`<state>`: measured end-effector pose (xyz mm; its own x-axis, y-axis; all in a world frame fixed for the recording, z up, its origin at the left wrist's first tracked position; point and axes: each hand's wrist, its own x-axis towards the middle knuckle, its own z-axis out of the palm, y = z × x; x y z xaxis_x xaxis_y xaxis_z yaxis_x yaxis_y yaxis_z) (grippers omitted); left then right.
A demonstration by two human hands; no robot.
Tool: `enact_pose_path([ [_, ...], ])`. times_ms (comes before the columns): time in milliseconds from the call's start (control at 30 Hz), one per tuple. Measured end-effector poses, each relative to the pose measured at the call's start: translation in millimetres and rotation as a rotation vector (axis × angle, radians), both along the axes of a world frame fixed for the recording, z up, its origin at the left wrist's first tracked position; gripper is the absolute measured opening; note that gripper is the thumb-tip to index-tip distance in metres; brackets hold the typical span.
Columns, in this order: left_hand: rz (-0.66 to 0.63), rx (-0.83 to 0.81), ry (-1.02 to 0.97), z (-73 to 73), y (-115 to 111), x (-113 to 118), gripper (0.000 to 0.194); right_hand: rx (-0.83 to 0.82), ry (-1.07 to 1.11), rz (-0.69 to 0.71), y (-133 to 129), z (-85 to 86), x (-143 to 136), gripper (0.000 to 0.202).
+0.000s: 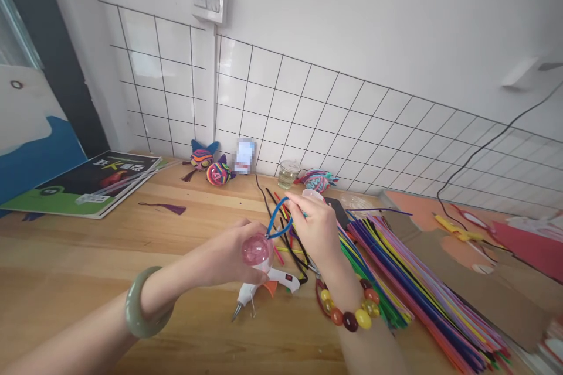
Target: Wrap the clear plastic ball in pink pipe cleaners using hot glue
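Observation:
My left hand (229, 252) is wrapped round a clear, pinkish, shiny ball (256, 250). A blue pipe cleaner (273, 218), bent into a narrow loop, rises from the top of that ball. My right hand (313, 225) pinches the loop's upper end between thumb and fingertips. Below the hands, a white hot glue gun (281, 279) with an orange trigger lies on the wooden table (193, 299). Several loose black, red and yellow pipe cleaners (288, 240) lie behind the hands, partly covered by them.
Bundles of coloured pipe cleaners (409, 269) spread over the right side, beside brown cardboard (479, 287) and a yellow glue gun (457, 228). Along the wall stand striped fish-like crafts (219, 171), a phone (244, 156) and a glass jar (288, 174). A purple tassel (169, 207) lies left, near a book (109, 179).

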<state>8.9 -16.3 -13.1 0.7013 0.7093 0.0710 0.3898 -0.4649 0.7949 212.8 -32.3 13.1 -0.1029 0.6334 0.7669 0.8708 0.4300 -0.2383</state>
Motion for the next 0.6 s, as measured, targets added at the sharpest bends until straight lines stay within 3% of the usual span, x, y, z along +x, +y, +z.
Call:
enact_pose_path([
  [233, 0.017, 0.005, 0.055, -7.4, -1.2, 2.8, 0.044, -0.035, 0.024, -0.005, -0.6, 0.3, -1.4, 0.027],
  [367, 0.006, -0.022, -0.021, -7.4, -0.1, 3.2, 0.04, -0.064, 0.101, -0.005, -0.7, -0.5, -1.2, 0.027],
  [467, 0.007, -0.116, -0.103, -3.7, 2.6, 3.4, 0.036, -0.122, 0.258, 0.012, 0.3, -0.3, -1.4, 0.027],
  [600, 0.003, -0.381, -0.321, 0.8, 7.9, 4.5, 0.039, -0.234, 0.568, 0.108, 3.6, -0.4, -2.7, 0.047],
])
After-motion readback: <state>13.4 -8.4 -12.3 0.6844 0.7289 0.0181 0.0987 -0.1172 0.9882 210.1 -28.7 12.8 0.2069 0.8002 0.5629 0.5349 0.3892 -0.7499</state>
